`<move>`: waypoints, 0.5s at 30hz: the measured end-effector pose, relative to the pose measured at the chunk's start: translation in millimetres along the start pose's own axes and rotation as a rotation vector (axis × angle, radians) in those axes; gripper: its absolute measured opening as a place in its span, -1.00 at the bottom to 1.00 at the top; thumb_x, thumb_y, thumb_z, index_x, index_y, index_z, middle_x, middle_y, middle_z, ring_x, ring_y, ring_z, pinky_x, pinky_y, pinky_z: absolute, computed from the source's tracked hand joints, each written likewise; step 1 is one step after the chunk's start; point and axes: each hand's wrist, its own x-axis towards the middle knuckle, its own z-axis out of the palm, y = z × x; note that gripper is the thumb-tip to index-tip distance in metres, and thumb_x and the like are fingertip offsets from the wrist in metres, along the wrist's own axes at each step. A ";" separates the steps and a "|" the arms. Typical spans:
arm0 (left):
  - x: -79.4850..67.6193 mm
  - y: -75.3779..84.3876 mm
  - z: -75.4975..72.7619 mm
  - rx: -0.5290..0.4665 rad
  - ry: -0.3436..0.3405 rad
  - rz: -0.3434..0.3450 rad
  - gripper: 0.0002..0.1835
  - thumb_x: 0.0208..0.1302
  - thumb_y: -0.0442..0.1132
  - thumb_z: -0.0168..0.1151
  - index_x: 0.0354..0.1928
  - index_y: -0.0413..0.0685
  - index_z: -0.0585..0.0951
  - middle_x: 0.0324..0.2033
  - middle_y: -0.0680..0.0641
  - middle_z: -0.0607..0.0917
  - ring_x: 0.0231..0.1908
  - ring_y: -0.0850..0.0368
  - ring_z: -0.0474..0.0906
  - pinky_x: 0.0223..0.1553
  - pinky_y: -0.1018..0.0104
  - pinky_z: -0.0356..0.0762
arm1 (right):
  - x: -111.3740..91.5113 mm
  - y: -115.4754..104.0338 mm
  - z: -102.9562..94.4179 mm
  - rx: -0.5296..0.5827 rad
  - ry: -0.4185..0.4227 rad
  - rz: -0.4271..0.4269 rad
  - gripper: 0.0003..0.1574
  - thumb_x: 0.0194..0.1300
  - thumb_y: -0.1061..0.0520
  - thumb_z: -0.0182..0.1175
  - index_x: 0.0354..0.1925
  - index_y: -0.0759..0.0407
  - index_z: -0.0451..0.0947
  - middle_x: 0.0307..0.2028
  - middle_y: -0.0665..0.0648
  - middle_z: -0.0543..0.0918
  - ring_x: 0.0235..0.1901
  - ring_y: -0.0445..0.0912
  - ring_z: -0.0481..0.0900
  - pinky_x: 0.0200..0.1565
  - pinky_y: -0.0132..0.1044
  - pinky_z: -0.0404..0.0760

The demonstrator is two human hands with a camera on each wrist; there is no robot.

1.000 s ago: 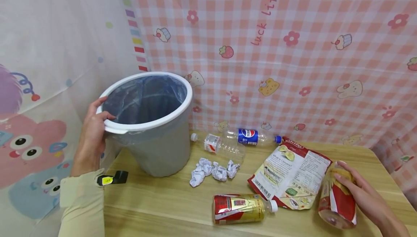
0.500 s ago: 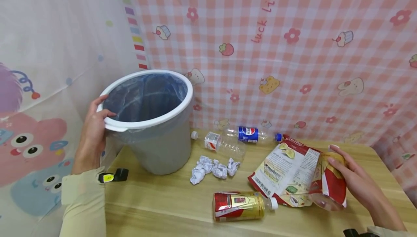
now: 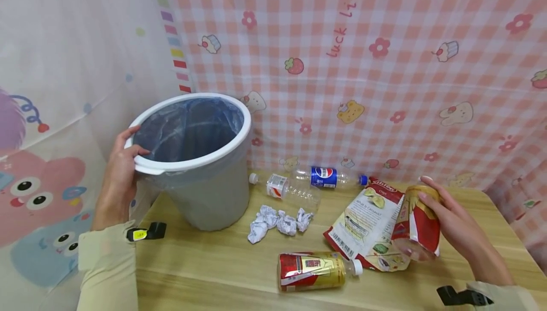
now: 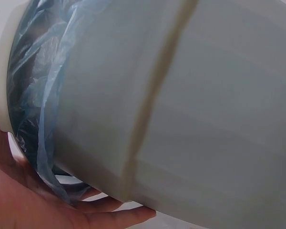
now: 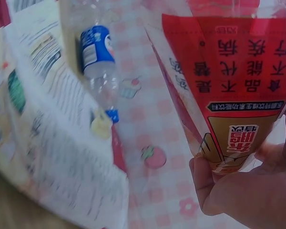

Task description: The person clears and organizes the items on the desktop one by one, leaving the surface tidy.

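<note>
My left hand (image 3: 117,173) grips the white rim of a grey trash bin (image 3: 213,197), thumb over the edge and fingers along the outside. The bin stands at the table's left, lined with a bluish clear bag (image 4: 52,95). In my right hand (image 3: 459,223) is a red-and-gold plastic drink bottle (image 3: 419,225), held near its upper end over the right part of a chip bag (image 3: 363,225). The right wrist view shows the bottle's red label (image 5: 233,71) close up, with thumb and fingers around its narrow end.
A second red-and-gold bottle (image 3: 314,271) lies at the table's front. Several crumpled paper balls (image 3: 286,223) sit right of the bin. Behind them lie a clear bottle (image 3: 299,194) and a blue-labelled bottle (image 3: 325,177). A checked cloth (image 3: 320,88) hangs behind the table (image 3: 205,268).
My right hand has moved left and up with the bottle, from beside the chip bag to over its right part. The left hand stays on the bin's rim.
</note>
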 end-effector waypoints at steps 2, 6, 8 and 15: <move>0.3 -0.3 -0.8 -0.021 -0.010 0.004 -0.32 0.37 -0.37 -0.16 0.51 0.27 0.18 0.54 -0.03 -0.07 0.35 -0.03 0.06 -0.25 0.63 0.45 | 3.4 -6.6 3.1 -0.035 -0.001 -0.001 -0.27 0.57 -0.10 -0.14 0.56 -0.29 -0.15 0.16 -0.05 0.21 -0.04 -0.40 0.44 -0.12 -0.45 0.59; 0.9 -0.5 -2.2 -0.032 -0.028 0.005 -0.32 0.37 -0.38 -0.15 0.51 0.24 0.18 0.51 -0.08 -0.05 0.27 0.00 0.16 -0.29 0.61 0.45 | 10.9 -21.0 10.7 -0.011 -0.004 -0.034 -0.28 0.57 -0.10 -0.13 0.55 -0.28 -0.12 0.16 -0.01 0.19 -0.01 -0.33 0.41 -0.11 -0.43 0.60; 1.0 -0.5 -2.9 -0.028 -0.037 0.003 -0.31 0.37 -0.38 -0.15 0.51 0.25 0.17 0.49 -0.11 -0.04 0.19 0.04 0.24 -0.32 0.59 0.46 | 15.2 -28.9 15.0 0.039 -0.012 -0.062 -0.30 0.57 -0.06 -0.11 0.55 -0.24 -0.08 0.14 0.00 0.21 -0.01 -0.27 0.41 -0.12 -0.42 0.61; 1.2 -0.5 -7.2 0.002 -0.084 0.008 -0.30 0.38 -0.35 -0.18 0.53 0.28 0.10 0.44 -0.21 -0.02 -0.09 0.17 0.43 -0.40 0.54 0.50 | 29.1 -62.2 33.3 0.078 -0.002 -0.099 -0.26 0.55 -0.10 -0.08 0.55 -0.22 -0.09 0.15 0.00 0.20 0.00 -0.16 0.39 -0.13 -0.39 0.62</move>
